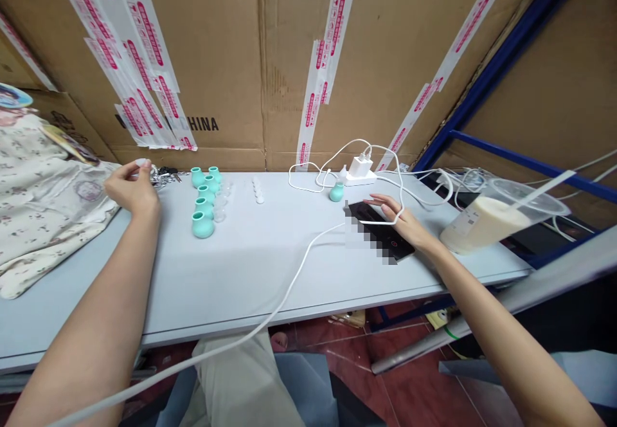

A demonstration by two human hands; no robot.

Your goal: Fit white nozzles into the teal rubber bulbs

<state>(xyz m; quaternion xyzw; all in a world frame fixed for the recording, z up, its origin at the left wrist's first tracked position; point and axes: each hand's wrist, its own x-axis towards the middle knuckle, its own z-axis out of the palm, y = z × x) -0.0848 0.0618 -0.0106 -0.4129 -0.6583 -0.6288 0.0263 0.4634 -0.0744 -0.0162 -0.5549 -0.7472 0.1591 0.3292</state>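
Now small white piece [140, 162] at left of frame, pinched between left hand's [131, 188] fingertips. Right hand [407, 224] right of centre, fingers extended over dark phone [396, 240]; can't tell if gripping. Teal pots [203, 225] lined up left of centre, clear pieces [220, 213] beside them, white bits [259, 197] rowed mid-frame.

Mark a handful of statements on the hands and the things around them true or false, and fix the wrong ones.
1. The left hand pinches a small white piece. True.
2. A straw slants out of the plastic cup. True.
3. The right hand is wrapped around that cup. False: it is at the dark phone.
4. One teal pot stands apart, near the white charger. True.
5. The flowered cloth lies at the table's right end. False: left end.
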